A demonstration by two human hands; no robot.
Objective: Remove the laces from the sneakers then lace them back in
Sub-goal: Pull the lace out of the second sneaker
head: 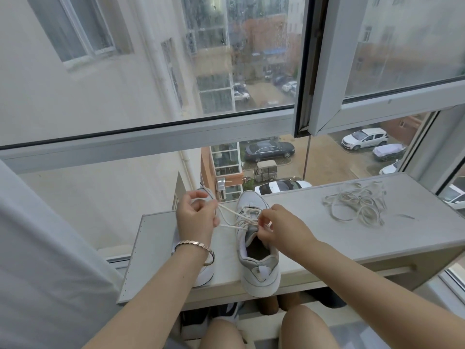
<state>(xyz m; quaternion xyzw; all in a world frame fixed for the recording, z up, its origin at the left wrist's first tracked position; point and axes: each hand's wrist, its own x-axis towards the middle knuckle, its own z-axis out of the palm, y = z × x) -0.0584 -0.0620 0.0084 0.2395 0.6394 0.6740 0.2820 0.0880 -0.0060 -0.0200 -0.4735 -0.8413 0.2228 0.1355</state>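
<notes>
A white and grey sneaker [259,270] stands on the pale shelf [339,238], toe toward the window, with a cream lace [232,219] threaded through its front eyelets. My left hand [196,217] grips the lace ends, pulled out to the left of the shoe. My right hand [279,226] pinches the lace at the eyelets over the tongue. A second white sneaker [205,273] lies under my left wrist, mostly hidden. A loose lace [357,204] lies piled on the shelf at the right.
The shelf runs along a large window; an opened sash [377,107] hangs over its right half. A white cloth surface [37,260] fills the left. My knees and dark shoes [226,313] sit below the shelf's front edge.
</notes>
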